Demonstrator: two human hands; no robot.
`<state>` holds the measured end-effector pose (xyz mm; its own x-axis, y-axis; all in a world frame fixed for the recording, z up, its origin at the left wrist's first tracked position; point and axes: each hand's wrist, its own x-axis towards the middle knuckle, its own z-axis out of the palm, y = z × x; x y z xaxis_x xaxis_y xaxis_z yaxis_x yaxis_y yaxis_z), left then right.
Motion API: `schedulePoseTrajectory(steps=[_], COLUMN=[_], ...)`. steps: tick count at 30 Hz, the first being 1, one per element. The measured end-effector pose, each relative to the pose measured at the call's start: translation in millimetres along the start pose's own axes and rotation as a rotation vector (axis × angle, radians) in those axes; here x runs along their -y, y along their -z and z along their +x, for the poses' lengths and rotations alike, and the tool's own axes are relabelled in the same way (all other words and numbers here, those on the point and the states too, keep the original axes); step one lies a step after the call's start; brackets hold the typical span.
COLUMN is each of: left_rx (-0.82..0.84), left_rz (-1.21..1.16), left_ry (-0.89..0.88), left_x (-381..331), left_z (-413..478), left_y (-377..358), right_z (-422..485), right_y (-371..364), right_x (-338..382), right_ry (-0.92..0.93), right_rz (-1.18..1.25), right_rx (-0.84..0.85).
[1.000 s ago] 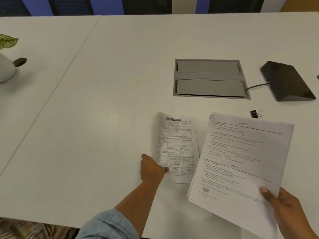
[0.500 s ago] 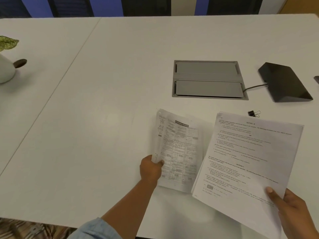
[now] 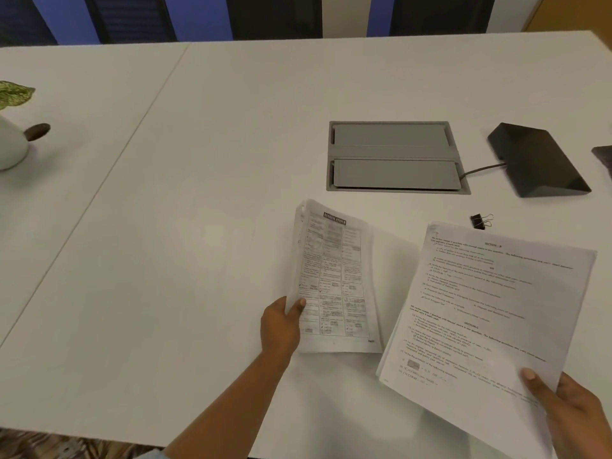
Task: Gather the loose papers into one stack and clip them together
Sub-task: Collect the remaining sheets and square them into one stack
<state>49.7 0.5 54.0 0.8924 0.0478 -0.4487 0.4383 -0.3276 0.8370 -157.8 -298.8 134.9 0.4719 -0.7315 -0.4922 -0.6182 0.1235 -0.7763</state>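
My left hand point(image 3: 281, 326) grips the left edge of a printed sheet with a table layout and a dark header point(image 3: 334, 283), lifted and curled above the white table point(image 3: 198, 226). My right hand point(image 3: 569, 415) holds the lower right corner of a thicker bundle of text pages point(image 3: 490, 316), raised off the table to the right of the single sheet. The two sets of paper are apart. A small black binder clip point(image 3: 478, 221) lies on the table just beyond the bundle's top edge.
A grey flap-covered cable box point(image 3: 394, 157) is set into the table behind the papers. A black wedge-shaped device point(image 3: 536, 160) with a cable sits at the right. A white pot with a leaf point(image 3: 10, 144) stands at the far left. A seam point(image 3: 132, 134) splits the table.
My left hand has closed on the table-layout sheet and lifted it off the table, curling its left edge up. The bundle in my right hand has shifted slightly right and up.
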Motion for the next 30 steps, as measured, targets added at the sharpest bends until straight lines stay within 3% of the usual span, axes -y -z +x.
schedulePoseTrajectory(steps=[8,11,18,27,30], left_rx=[0.075,0.119,0.308,0.459,0.258], left_rz=[-0.259,-0.268,-0.329,-0.104,0.096], left_ry=[-0.014,-0.002,0.001,-0.062,-0.264], left_x=[-36.5,-49.5,-72.9,-82.0,-82.8], left_z=[-25.8,-35.0,-60.9,-66.4,-59.1], left_y=[24.2,32.3,31.0,13.8,12.8], right_z=[6.3,-2.9,6.7,9.9,11.5], right_y=[10.3,11.1,-17.1,-65.0,-68.9], right_x=[-12.1,0.0,9.7,42.1,49.3], right_ry=[-0.004,0.080,0.083,0.146,0.154], right_rz=[0.042,0.066,0.108,0.240,0.291], right_rx=[-0.001,-0.011,0.161,0.387,0.452])
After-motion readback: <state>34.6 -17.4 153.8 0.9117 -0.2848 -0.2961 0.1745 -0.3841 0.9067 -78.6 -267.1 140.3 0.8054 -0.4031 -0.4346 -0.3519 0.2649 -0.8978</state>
